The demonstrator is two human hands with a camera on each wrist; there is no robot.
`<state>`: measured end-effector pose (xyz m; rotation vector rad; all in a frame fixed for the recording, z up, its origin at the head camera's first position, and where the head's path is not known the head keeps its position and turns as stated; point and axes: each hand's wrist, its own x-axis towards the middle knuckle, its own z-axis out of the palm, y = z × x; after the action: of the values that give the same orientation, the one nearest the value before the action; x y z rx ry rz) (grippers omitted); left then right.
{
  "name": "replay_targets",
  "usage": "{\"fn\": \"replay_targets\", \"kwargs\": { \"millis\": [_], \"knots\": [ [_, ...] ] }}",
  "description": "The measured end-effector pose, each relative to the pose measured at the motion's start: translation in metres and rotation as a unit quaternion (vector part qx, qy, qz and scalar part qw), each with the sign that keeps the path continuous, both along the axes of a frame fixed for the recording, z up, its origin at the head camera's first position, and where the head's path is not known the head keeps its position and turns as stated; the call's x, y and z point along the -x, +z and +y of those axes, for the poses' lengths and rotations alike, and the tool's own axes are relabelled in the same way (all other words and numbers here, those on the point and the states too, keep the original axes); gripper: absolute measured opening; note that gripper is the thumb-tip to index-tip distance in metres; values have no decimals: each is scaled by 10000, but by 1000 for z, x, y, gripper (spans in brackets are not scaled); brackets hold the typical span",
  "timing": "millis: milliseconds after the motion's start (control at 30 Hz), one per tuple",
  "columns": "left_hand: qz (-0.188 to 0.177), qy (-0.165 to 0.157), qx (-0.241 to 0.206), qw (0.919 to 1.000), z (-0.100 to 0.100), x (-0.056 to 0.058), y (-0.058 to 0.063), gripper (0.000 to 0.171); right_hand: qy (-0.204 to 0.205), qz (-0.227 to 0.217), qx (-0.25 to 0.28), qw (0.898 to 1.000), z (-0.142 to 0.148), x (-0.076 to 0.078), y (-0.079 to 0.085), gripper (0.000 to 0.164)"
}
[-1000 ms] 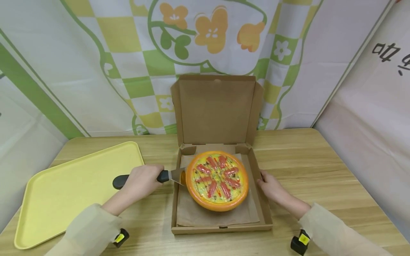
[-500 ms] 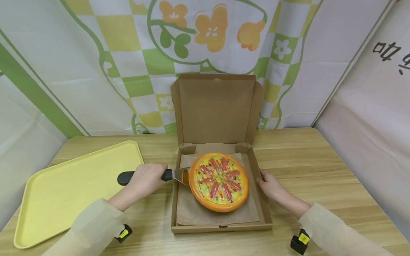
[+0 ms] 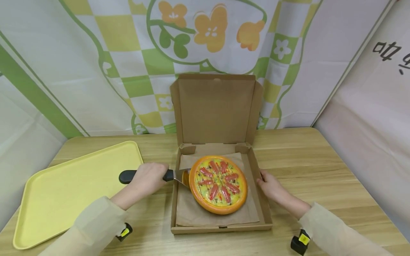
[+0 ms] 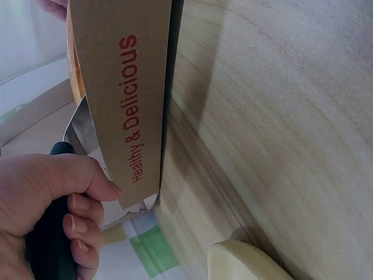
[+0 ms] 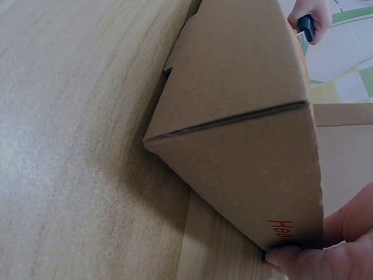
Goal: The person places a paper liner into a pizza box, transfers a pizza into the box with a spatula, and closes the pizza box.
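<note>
My left hand (image 3: 150, 179) grips the black handle of a pizza server (image 3: 180, 176), whose metal blade reaches over the left wall of an open cardboard pizza box (image 3: 221, 229). The blade runs under the left edge of a round toy-like pizza (image 3: 219, 185) with sausage pieces and an orange crust; its far part is hidden by the pizza. The pizza lies over brown paper (image 3: 189, 213) inside the box, tilted slightly. On the other side, my right hand (image 3: 272, 186) pinches the box's right wall, thumb outside and fingers inside, as the right wrist view (image 5: 326, 256) shows.
A yellow tray (image 3: 80, 192) lies on the wooden table (image 3: 304, 163) at the left. The box lid (image 3: 216, 110) stands upright at the back, in front of a patterned curtain (image 3: 134, 64).
My left hand has moved slightly right with the pizza server. The pizza has shifted a little right and toward me, settling lower in the box. My right hand stays in place.
</note>
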<state>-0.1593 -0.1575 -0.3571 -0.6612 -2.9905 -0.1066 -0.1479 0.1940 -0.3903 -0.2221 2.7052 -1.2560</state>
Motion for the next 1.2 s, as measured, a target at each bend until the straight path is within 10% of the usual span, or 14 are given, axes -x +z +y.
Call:
{"fn": "replay_targets", "kwargs": {
  "millis": [633, 967, 1200],
  "knots": [
    [214, -241, 428, 9986, 12, 6, 23, 23, 65, 27, -90, 9999, 0, -1, 1, 39],
    [1310, -532, 666, 9877, 15, 11, 36, 23, 71, -19, -64, 10000, 0, -1, 1, 39],
    [1403, -542, 809, 9853, 18, 14, 44, 22, 40, -23, -71, 10000, 0, 0, 1, 38]
  ]
}}
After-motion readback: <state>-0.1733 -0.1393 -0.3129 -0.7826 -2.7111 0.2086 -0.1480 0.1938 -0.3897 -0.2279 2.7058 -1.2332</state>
